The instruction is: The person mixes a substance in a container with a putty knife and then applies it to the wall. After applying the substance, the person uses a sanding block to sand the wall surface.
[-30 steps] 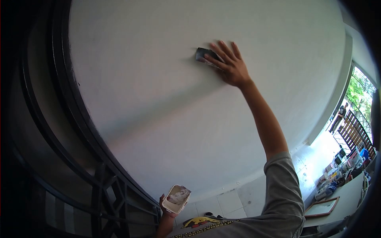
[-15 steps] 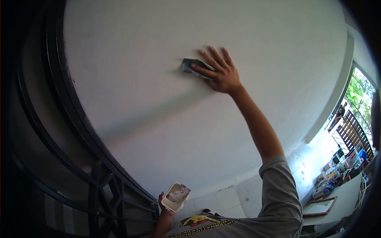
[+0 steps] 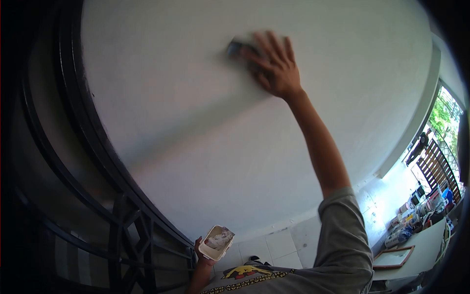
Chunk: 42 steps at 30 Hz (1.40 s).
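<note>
High on the white wall (image 3: 205,127), my right hand (image 3: 276,71) is stretched out and blurred by motion. Its fingers are spread, with a dark piece of sandpaper (image 3: 236,50) under the thumb side, flat against the wall. Low in the view, my left hand (image 3: 206,259) grips a small cream plastic tub (image 3: 205,249) by its side and underneath. The tub tilts toward me, and whitish paste or powder clings inside it. Most of the left fingers are hidden behind the tub.
A black metal grille (image 3: 122,230) runs along the left side. To the right, several bottles, cans and a wooden frame (image 3: 394,257) lie near a slatted gate (image 3: 435,161). Another person (image 3: 418,147) stands by the gate. Pale floor tiles (image 3: 281,245) lie below.
My right hand has moved up the wall with the sandpaper and is now blurred. My left hand and the tub have stayed nearly in place. The person by the gate has shifted slightly.
</note>
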Tool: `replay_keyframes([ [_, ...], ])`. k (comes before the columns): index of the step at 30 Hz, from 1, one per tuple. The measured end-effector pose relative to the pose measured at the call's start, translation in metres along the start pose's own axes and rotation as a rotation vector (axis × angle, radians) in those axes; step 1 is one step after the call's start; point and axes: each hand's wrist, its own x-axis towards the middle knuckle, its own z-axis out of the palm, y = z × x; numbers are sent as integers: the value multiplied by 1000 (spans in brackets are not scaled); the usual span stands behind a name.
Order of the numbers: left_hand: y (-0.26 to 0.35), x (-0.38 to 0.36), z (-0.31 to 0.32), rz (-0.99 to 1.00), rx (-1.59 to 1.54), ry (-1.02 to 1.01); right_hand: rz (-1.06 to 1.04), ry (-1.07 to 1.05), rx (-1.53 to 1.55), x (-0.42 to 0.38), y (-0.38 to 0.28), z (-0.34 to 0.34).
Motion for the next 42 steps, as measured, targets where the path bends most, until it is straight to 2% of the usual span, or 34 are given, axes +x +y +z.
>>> replay_keyframes([
  [2,2,1,1,-8,-9,-4,-280,-136,8,0,6,-9],
  [5,-3,1,17,15,-7,0,-119,31,120,14,49,-9],
  [7,-5,-3,20,31,19,21,204,290,84,25,60,-3],
  [10,-1,-4,6,21,64,-11,661,401,-55,40,45,3],
  [13,-3,-7,4,23,21,-5,649,370,-112,63,15,6],
  [15,-5,-7,12,38,9,-18,122,226,25,59,-9,1],
  [17,-3,-2,14,50,16,-38,-325,-101,69,54,-39,-24],
  [19,-5,-4,16,51,36,-39,-503,-72,97,57,-27,-23],
  [22,-7,-4,21,49,-2,-42,-264,46,159,77,-2,-21],
  [25,-2,-7,19,38,38,-26,417,352,52,91,-8,-6],
  [28,-3,-7,13,38,29,4,677,373,-80,101,-31,9],
  [29,-1,-7,11,52,84,25,658,347,-50,103,-43,11],
  [33,3,-4,15,71,211,77,-369,-135,45,79,-45,-8],
  [34,6,-5,5,54,191,78,-407,-99,84,78,-40,-9],
  [37,9,-6,-13,36,124,51,-201,-16,48,92,4,-11],
  [39,7,-1,-13,27,59,14,266,287,-12,99,25,6],
  [41,3,-3,2,10,-18,-5,710,433,-14,111,20,10],
  [42,3,-5,9,-1,-27,-19,722,454,-50,117,18,13],
])
